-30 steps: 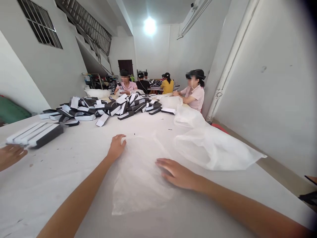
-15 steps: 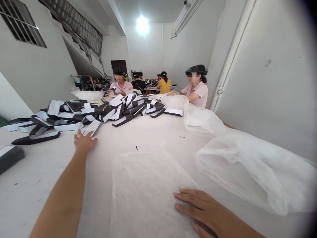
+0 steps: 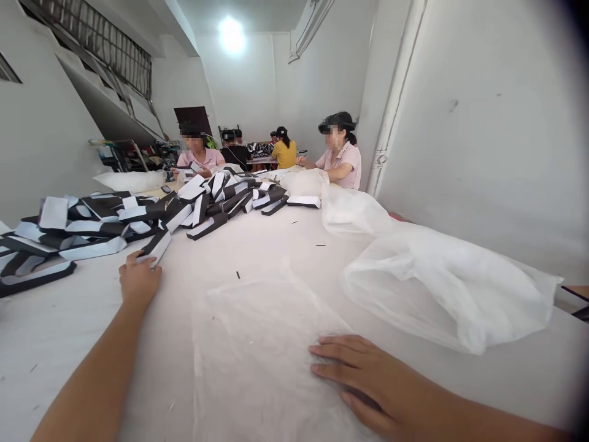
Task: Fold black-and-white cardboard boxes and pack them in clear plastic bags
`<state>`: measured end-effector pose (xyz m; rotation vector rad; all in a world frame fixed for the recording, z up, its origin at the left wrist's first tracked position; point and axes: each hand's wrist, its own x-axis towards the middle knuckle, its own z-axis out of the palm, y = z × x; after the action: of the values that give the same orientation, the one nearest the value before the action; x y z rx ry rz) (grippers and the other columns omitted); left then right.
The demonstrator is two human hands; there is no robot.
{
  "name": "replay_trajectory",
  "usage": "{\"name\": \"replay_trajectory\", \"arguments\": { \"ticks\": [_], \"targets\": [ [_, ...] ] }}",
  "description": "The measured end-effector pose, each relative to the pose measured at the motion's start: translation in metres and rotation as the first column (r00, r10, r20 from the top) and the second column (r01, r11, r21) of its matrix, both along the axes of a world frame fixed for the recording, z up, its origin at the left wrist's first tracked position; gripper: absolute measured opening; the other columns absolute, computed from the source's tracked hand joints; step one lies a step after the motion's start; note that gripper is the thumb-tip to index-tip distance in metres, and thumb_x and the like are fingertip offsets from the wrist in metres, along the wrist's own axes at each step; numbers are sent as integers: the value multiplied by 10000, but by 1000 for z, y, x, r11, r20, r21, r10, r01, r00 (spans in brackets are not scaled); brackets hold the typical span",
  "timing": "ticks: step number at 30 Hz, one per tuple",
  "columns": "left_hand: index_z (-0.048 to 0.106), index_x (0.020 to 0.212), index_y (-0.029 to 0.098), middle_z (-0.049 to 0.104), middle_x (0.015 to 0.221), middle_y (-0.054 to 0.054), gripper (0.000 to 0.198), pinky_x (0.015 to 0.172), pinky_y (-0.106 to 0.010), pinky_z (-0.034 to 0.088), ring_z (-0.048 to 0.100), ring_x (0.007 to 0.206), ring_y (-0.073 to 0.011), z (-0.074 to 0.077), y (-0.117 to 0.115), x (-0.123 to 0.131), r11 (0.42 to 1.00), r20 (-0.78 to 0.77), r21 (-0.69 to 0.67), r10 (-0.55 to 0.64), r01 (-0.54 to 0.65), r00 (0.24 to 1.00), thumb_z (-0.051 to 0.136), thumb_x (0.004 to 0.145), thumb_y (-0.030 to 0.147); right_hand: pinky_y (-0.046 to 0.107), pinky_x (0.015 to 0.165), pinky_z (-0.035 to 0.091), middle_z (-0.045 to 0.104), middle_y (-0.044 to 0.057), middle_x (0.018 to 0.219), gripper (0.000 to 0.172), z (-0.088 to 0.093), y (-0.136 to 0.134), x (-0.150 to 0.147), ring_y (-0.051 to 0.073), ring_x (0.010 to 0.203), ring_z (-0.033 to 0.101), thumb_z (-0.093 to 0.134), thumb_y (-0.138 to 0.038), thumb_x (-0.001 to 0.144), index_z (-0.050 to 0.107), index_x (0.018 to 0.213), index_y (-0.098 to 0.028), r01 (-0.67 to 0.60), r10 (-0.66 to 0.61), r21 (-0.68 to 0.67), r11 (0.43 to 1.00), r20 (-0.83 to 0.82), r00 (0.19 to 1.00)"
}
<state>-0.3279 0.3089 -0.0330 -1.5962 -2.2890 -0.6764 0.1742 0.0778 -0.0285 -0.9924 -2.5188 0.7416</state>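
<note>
My left hand (image 3: 139,281) reaches out to the front edge of a heap of black-and-white folded pieces (image 3: 99,228), which look like card or foam. Its fingers and thumb are closed round the near end of one such piece (image 3: 159,247), which leans on its side against the others. Flat on the table lies a thin translucent plastic bag (image 3: 257,356). My right hand (image 3: 354,377) rests on this bag's right side, fingers stretched out and slightly apart, holding nothing.
A larger crumpled translucent bag (image 3: 442,288) lies along the table's right side. Small dark scraps (image 3: 238,275) are scattered on the white tabletop (image 3: 276,239). Across the table sit a co-worker (image 3: 343,159) at the right and another co-worker (image 3: 202,156) behind the heap.
My left hand has closed on the piece, which has tipped to show its black side. My right hand still lies on the bag. The whole view has swung a little to the right.
</note>
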Motion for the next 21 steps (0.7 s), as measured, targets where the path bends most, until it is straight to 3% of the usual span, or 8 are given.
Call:
{"name": "replay_trajectory", "arguments": {
  "ticks": [3,7,9,11,14,18,21],
  "targets": [
    [628,1120,162,463,1389,-60,316,1024,-493,417,443,1233,-349,13,-30,27,996,-47,83,-19,23,999,445,898,294,424,1153,303,488,4,1452,454,1,-2,0,223,1362,402,419,-242,950,503,1390,-320,-7,7,47,999,-9,1000],
    [633,1081,187,563,1253,-72,335,883,-369,501,625,943,-228,32,-74,61,972,14,199,-126,121,992,388,931,360,410,1146,310,498,19,1443,459,1,-5,0,216,1347,414,432,-213,926,528,1371,-271,-19,21,112,994,-18,1000],
    [650,1023,216,601,1204,-64,307,840,-358,506,636,926,-232,39,-91,71,978,19,132,-165,161,986,428,900,389,399,1143,314,497,27,1443,455,0,-6,1,213,1343,417,430,-215,925,531,1367,-255,-25,29,133,991,-28,999],
    [663,986,236,627,1187,-66,270,889,-380,481,591,1082,-285,44,-101,72,982,36,-25,-188,189,981,485,849,386,396,1142,315,496,33,1443,451,-2,-7,3,212,1344,413,421,-222,929,532,1366,-246,-36,41,148,988,-32,999],
    [669,992,202,621,1231,-115,302,948,-425,449,512,1211,-343,45,-102,64,968,123,-200,-126,149,984,537,778,371,398,1143,311,492,36,1445,453,-5,-7,5,211,1347,407,411,-221,931,530,1368,-235,-52,57,159,986,-32,998],
    [648,1078,144,631,1223,-164,402,845,-401,511,625,1056,-325,34,-86,49,978,248,-205,26,26,968,505,784,378,406,1143,313,493,44,1445,458,-5,-7,8,213,1346,410,424,-207,921,532,1365,-230,-66,75,150,987,-54,996],
    [617,1160,122,643,1209,-169,451,843,-391,518,634,1054,-312,20,-69,40,988,313,-153,82,-35,946,472,812,369,426,1139,322,495,57,1442,470,-3,-6,9,226,1345,414,441,-197,908,529,1369,-230,-70,77,122,990,-60,995]
  ]
}}
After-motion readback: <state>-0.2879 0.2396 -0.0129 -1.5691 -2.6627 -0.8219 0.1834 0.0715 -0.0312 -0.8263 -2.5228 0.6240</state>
